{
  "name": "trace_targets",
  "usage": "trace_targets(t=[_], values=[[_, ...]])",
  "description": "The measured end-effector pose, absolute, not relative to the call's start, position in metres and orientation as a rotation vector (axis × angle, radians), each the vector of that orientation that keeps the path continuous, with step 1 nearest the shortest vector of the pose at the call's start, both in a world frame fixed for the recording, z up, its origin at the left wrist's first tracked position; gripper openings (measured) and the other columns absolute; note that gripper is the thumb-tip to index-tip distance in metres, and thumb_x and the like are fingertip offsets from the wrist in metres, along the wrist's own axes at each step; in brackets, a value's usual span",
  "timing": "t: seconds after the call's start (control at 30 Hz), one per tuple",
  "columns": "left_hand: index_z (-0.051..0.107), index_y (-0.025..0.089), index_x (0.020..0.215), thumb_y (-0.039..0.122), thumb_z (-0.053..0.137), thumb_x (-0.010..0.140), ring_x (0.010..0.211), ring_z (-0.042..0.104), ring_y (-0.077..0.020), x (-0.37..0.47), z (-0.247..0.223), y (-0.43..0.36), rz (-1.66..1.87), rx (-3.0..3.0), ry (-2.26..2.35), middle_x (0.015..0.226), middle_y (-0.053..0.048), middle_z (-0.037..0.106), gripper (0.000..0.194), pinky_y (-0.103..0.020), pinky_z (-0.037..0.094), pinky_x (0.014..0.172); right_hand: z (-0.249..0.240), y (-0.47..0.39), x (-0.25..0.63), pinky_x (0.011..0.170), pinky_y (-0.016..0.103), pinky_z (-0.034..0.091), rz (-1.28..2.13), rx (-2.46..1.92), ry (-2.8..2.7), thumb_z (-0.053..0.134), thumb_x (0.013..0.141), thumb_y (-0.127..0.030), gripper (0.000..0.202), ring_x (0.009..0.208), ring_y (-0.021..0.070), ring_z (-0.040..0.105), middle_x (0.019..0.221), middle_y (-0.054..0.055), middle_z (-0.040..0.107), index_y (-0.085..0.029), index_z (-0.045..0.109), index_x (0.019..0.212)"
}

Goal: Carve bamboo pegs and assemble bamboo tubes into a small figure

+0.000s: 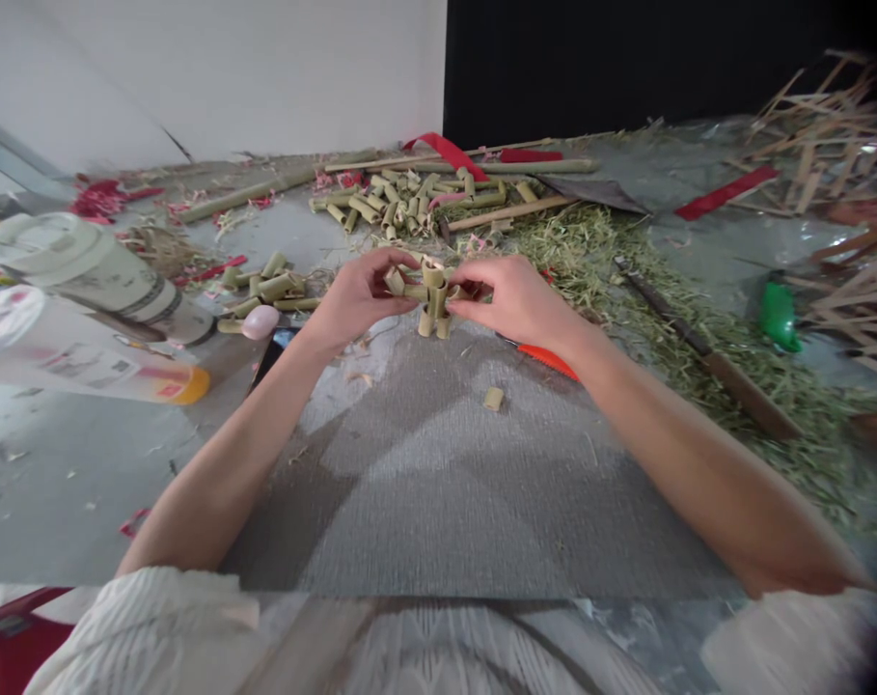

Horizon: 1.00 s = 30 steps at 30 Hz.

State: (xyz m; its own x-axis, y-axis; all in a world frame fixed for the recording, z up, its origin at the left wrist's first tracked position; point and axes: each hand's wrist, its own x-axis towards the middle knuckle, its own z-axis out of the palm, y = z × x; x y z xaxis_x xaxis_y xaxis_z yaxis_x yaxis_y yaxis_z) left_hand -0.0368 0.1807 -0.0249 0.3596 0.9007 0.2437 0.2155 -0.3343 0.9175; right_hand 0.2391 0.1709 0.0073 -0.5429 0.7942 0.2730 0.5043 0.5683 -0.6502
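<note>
A small figure of cut bamboo pieces [435, 299] stands upright on the grey mat between my hands, with two short legs and pieces sticking out sideways like arms. My left hand [362, 290] has its thumb and fingers closed around the figure's left arm piece. On the other side, my right hand [508, 294] pinches the right arm piece between thumb and fingertips. A loose bamboo bit [493, 399] lies on the mat in front of the figure. Beside my right wrist is an orange-handled tool [546, 361], partly hidden by the forearm.
Several cut bamboo tubes [401, 203] are heaped behind the hands, with a smaller pile [268, 285] at left. Two drink cups [83, 347] stand left. Green shavings [597, 261], a long-handled blade [705, 347] and a wooden stick structure [821, 135] are at right.
</note>
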Motion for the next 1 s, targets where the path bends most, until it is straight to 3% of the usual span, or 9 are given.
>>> trace_targets(t=[0.43, 1.0], values=[[0.081, 0.030, 0.117, 0.031, 0.095, 0.082, 0.072, 0.057, -0.0139, -0.0412, -0.0240, 0.1816, 0.971, 1.899, 1.049, 0.104, -0.003, 0.070, 0.038, -0.029, 0.043, 0.065, 0.0052, 0.1710, 0.2391, 0.081, 0.043, 0.050, 0.607, -1.001, -2.315, 0.075, 0.100, -0.028, 0.010, 0.091, 0.0287, 0.074, 0.104, 0.008, 0.084, -0.025, 0.084, 0.098], [0.081, 0.028, 0.118, 0.029, 0.095, 0.079, 0.078, 0.064, -0.0162, -0.0411, -0.0198, 0.1818, 0.934, 1.908, 1.041, 0.109, -0.004, 0.075, 0.041, -0.029, 0.045, 0.066, 0.0055, 0.1696, 0.2392, 0.086, 0.043, 0.048, 0.472, -0.960, -2.450, 0.064, 0.102, -0.021, 0.018, 0.096, 0.0285, 0.069, 0.099, 0.009, 0.078, -0.024, 0.080, 0.095]])
